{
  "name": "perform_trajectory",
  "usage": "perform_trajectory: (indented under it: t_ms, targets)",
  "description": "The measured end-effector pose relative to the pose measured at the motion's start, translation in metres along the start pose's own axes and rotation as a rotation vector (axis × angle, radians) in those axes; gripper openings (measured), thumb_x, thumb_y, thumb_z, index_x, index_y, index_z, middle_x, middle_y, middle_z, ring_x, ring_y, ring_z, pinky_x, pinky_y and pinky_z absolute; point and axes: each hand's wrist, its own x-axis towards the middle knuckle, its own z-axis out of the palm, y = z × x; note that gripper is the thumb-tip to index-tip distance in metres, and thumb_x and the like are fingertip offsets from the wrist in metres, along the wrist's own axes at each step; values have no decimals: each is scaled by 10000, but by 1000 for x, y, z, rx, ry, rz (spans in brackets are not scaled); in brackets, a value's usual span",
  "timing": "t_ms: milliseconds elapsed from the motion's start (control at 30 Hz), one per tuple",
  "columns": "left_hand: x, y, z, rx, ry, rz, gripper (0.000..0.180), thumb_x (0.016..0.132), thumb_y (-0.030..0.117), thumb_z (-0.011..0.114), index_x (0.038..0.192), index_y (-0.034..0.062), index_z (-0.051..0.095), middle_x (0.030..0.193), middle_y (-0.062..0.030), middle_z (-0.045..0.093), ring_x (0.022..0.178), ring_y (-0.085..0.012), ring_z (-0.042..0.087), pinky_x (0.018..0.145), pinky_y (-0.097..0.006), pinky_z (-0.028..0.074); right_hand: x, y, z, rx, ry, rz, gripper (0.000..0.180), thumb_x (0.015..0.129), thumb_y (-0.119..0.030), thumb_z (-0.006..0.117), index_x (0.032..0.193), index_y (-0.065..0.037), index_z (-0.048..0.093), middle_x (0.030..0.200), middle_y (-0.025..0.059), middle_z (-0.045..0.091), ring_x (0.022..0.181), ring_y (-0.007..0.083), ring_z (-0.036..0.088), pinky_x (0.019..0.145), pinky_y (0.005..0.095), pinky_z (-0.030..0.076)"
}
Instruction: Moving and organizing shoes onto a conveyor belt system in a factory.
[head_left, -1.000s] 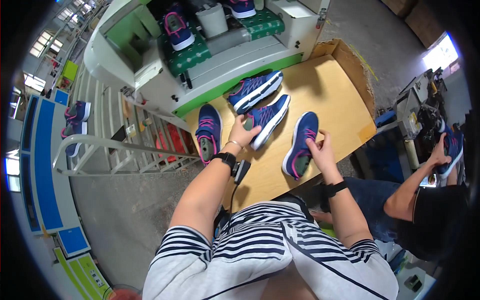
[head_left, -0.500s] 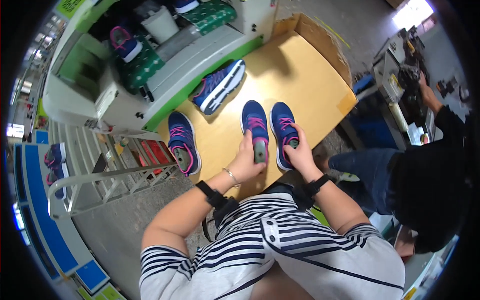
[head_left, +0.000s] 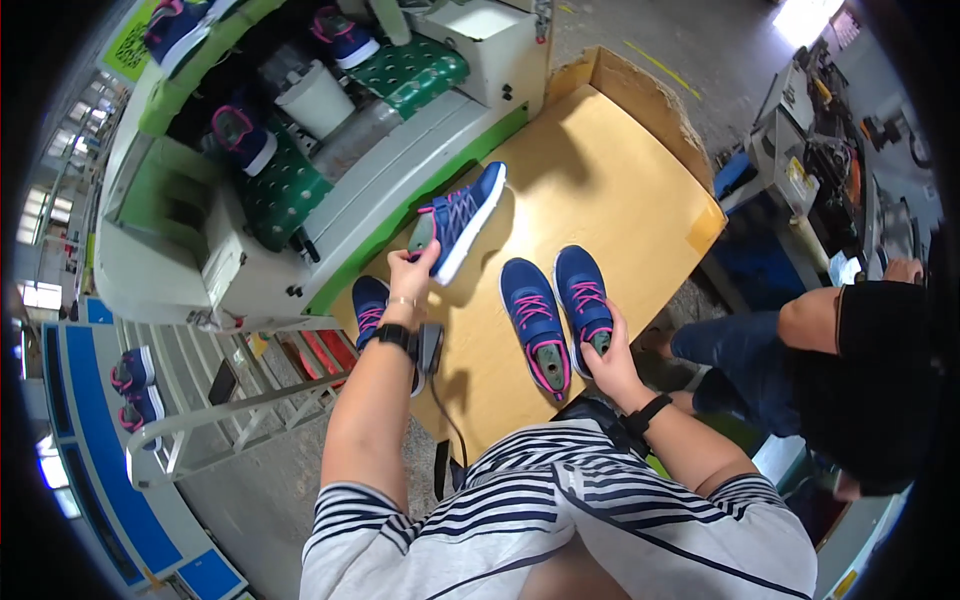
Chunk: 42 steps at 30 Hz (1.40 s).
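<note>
The left hand (head_left: 410, 278) is closed round the heel of a blue shoe (head_left: 458, 220) with pink laces and a white sole; the shoe is lifted and tilted, its toe pointing up and away toward the green edge of the machine (head_left: 330, 215), its shadow falling on the wooden table (head_left: 610, 170) just behind it; a black watch sits on the left wrist, and a small dark device with a cable (head_left: 430, 350) hangs just below it.

The right hand (head_left: 612, 358) rests on the heel of the right shoe of a pair (head_left: 558, 310) standing side by side on the table, toes pointing away; the fingers curl over the heel opening, thumb on the outer side, in a loose grip; the left shoe of the pair touches or nearly touches its mate, and no hand is on it.

A fourth shoe (head_left: 370, 305) lies at the table's left edge, partly hidden behind the left wrist; more shoes (head_left: 245, 135) sit on the green studded pads of the machine, beside a white bucket (head_left: 315, 98); two further shoes (head_left: 135, 385) stand on a rack at far left.

Another person (head_left: 850, 370) in dark clothes sits to the right, beyond the table's corner.
</note>
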Motion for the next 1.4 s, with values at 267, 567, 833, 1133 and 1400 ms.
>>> perform_trajectory:
  t_ms: [267,567,833,1133,1400]
  targets:
    - [-22,33,41,164,-496,556,1018,688,174,860,1513,17,285,1326,-234,551,1253,-317,534,1081,-360,401,8,-10,0,16,-39,-12,807,823,-62,660,1503,-17,227,1434,253,360,1364,358,381,1137,384,308]
    - [-79,59,-69,-438,-541,-390,610,878,134,721,1407,14,443,1276,-142,611,1120,-247,633,984,-372,503,8,-12,-40,504,12,301,731,860,-72,700,1486,-1,328,1357,150,524,1216,203,528,1042,305,408]
    - [-128,150,-157,-800,-184,76,424,921,69,616,1323,-13,507,1206,-115,631,1075,-221,639,946,-361,526,127,-130,-34,599,-129,-117,703,886,-138,704,1474,-18,338,1364,141,513,1258,225,506,1084,345,381]
    - [39,207,-167,385,569,561,671,837,231,724,1358,-78,434,1307,-195,555,1139,-296,566,1011,-353,428,364,-311,108,39,-46,-524,596,857,-263,702,1309,-10,407,1223,316,579,1127,429,596,956,420,477]
    - [-43,168,-160,52,388,789,607,939,200,632,1472,58,378,1495,-143,367,1368,-289,377,1104,-402,319,355,-200,51,175,-392,-564,1038,777,-438,806,1523,6,237,1530,248,340,1415,337,359,1161,368,298]
